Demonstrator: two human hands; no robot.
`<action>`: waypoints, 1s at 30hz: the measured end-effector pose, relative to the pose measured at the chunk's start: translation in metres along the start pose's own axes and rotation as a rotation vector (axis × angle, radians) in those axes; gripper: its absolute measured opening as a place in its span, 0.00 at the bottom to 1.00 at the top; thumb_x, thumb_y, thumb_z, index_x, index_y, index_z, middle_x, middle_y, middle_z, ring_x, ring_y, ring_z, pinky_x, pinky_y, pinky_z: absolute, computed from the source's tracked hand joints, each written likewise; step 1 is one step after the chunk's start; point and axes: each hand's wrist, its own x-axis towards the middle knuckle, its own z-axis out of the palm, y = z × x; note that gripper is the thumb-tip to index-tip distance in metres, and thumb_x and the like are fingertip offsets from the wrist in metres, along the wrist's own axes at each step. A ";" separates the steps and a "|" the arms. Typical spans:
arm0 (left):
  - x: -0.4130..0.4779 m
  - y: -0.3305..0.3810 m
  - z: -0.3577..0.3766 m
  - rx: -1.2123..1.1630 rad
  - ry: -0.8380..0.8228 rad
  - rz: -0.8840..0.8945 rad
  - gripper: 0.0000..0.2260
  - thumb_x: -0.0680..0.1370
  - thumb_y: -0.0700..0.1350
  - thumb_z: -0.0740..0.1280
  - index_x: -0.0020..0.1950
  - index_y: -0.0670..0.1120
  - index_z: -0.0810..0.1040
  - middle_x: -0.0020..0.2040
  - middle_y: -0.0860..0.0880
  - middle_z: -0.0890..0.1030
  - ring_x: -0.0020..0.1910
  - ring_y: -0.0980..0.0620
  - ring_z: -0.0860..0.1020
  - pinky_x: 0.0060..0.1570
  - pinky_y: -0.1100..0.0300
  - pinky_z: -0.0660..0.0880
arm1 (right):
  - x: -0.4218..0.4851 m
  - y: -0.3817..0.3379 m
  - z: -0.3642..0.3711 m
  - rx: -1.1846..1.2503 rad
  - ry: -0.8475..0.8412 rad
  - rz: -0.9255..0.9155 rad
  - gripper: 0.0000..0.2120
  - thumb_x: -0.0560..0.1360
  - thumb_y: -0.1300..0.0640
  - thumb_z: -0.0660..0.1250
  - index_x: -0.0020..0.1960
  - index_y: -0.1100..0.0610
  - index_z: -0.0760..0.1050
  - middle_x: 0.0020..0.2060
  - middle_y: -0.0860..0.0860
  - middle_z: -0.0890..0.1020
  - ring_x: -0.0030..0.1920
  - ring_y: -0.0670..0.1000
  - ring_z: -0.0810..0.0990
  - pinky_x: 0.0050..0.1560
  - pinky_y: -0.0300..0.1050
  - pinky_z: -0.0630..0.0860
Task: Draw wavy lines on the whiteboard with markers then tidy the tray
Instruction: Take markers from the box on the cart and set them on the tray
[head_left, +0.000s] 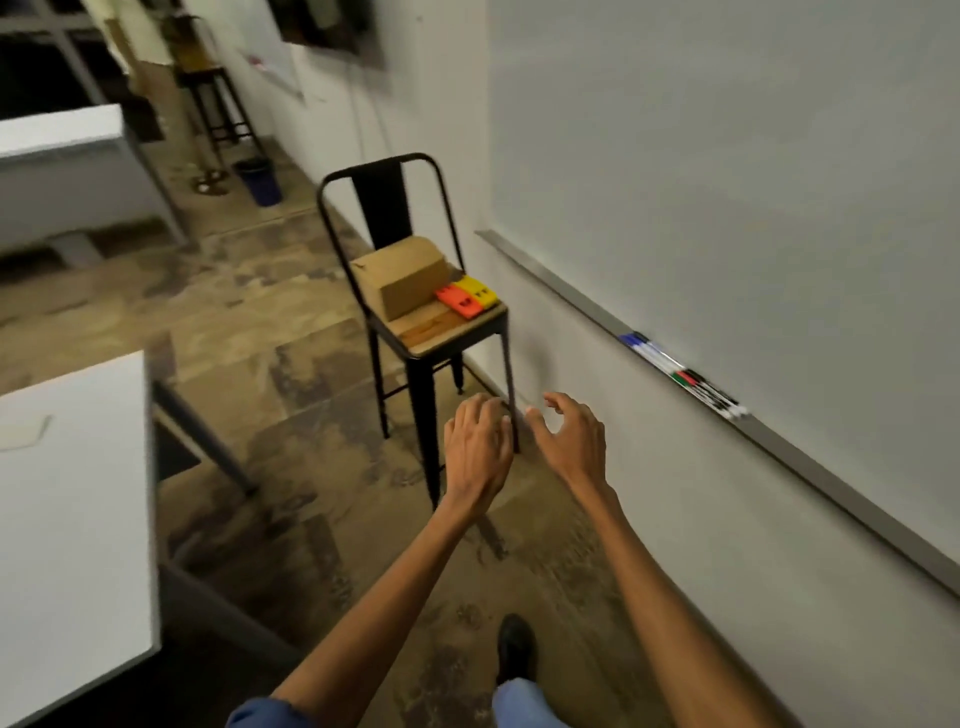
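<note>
A large whiteboard (727, 156) fills the wall on the right, its surface blank. Along its lower edge runs a grey metal tray (810, 462). Several markers (685, 376) lie in a row on the tray, with blue, green, red and black caps. My left hand (478, 447) and my right hand (569, 439) are stretched out in front of me, low and left of the tray. Both have loosely spread fingers and hold nothing. Neither hand touches the markers or the board.
A black metal stool (415, 291) stands against the wall ahead, carrying a cardboard box (405, 275) plus an orange block and a yellow block (467, 299). A white table (67, 509) is at my left. Another table, a stool and a blue bin (260, 179) stand farther back.
</note>
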 end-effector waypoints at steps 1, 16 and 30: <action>0.008 -0.012 -0.003 0.018 0.011 -0.021 0.11 0.81 0.49 0.60 0.62 0.47 0.73 0.60 0.49 0.75 0.61 0.51 0.72 0.56 0.56 0.68 | 0.011 -0.007 0.011 0.005 -0.008 -0.013 0.19 0.77 0.43 0.65 0.62 0.53 0.76 0.57 0.51 0.81 0.60 0.53 0.77 0.61 0.52 0.71; 0.203 -0.146 0.041 0.142 -0.005 -0.223 0.17 0.81 0.50 0.59 0.67 0.44 0.72 0.67 0.44 0.73 0.67 0.46 0.70 0.61 0.50 0.68 | 0.233 -0.046 0.135 -0.001 -0.157 -0.084 0.21 0.76 0.43 0.66 0.64 0.52 0.75 0.58 0.51 0.80 0.61 0.52 0.76 0.63 0.53 0.71; 0.331 -0.221 0.068 0.166 -0.022 -0.361 0.20 0.78 0.49 0.63 0.69 0.44 0.70 0.68 0.45 0.71 0.65 0.46 0.70 0.57 0.49 0.71 | 0.384 -0.084 0.205 0.017 -0.260 -0.193 0.19 0.76 0.45 0.67 0.63 0.53 0.75 0.58 0.51 0.80 0.61 0.53 0.75 0.61 0.51 0.73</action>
